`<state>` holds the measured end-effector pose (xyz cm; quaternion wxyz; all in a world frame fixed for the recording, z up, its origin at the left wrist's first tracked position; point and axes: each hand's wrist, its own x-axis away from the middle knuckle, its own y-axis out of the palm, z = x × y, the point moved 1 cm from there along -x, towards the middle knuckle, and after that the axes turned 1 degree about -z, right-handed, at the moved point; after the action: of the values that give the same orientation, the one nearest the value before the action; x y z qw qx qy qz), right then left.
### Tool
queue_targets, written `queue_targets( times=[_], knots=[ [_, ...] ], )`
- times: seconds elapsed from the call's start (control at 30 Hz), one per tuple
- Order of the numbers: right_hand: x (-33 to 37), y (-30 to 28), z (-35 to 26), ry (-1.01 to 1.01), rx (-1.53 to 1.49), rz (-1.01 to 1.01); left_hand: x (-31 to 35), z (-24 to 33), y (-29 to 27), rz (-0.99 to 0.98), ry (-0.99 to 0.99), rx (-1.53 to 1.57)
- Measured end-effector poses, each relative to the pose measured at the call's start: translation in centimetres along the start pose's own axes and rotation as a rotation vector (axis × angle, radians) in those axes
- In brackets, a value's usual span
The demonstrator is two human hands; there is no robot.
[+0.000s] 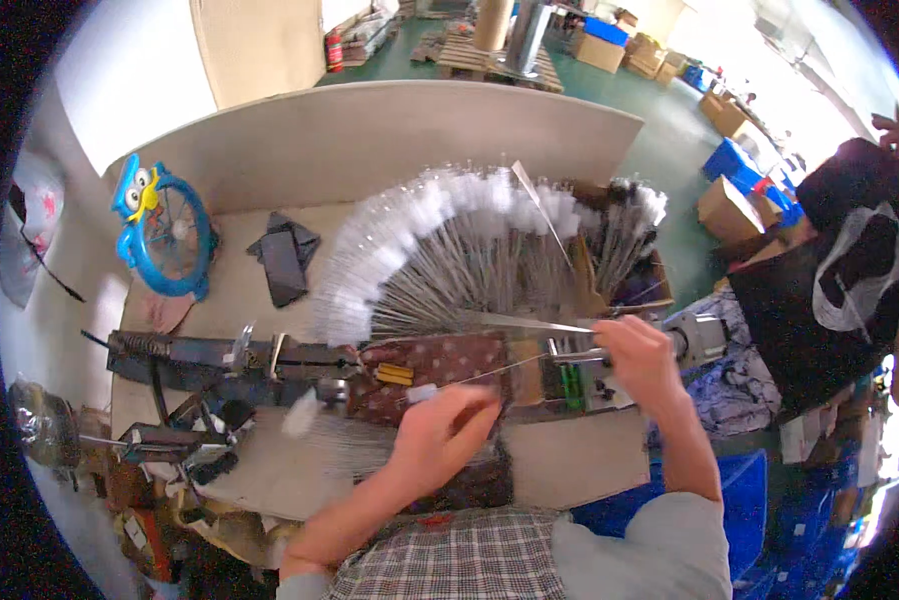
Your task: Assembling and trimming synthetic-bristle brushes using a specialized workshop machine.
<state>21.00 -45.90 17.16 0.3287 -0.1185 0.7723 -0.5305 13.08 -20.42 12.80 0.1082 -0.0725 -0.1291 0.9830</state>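
Observation:
My left hand is closed at the middle front of the bench, fingers curled at a thin wire brush. The white end of that brush shows beside the knuckles, and its wire runs right toward a metal clamp fixture. My right hand is closed beside the fixture, at the end of a long tapered pale strip that points left. Behind both hands, many thin wire brushes with white tufts lie spread in a fan. Under the left hand's work area is a brown patterned cloth with yellow pieces.
A cardboard box of more brushes stands at the back right. A motor-like unit sits right of the fixture, and a dark metal mechanism at the left. A blue round fan and dark phone lie farther back. Another person is at the right.

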Motion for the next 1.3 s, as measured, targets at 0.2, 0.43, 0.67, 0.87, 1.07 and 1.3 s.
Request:
queue_targets(
  times=[0.2, 0.43, 0.67, 0.87, 1.07, 1.3],
  knots=[
    [-2.5, 3.3, -1.2, 0.056, -0.286, -0.042, -6.9, -4.7, 5.7, 0.082, 0.179, -0.679],
    [-2.5, 6.0, -0.3, 0.043, -0.216, -0.129, -10.6, -6.9, 2.9, 0.217, 0.265, -1.285],
    [-6.1, 6.6, -2.8, -0.185, -0.488, -0.267, 0.1, -6.6, 1.0, 0.293, 0.32, -0.899],
    [-9.6, 12.9, -9.9, -0.37, -0.658, -0.129, 5.2, -8.7, -0.6, 0.64, -0.816, 0.752],
    [-10.0, 14.8, -13.5, -0.273, -0.472, -0.104, 8.9, -10.0, -6.3, 0.715, -0.55, 1.429],
    [-10.4, 14.0, -14.4, -0.242, -0.322, -0.221, 6.1, -12.4, -4.5, 0.56, -0.468, -0.289]
  ],
)
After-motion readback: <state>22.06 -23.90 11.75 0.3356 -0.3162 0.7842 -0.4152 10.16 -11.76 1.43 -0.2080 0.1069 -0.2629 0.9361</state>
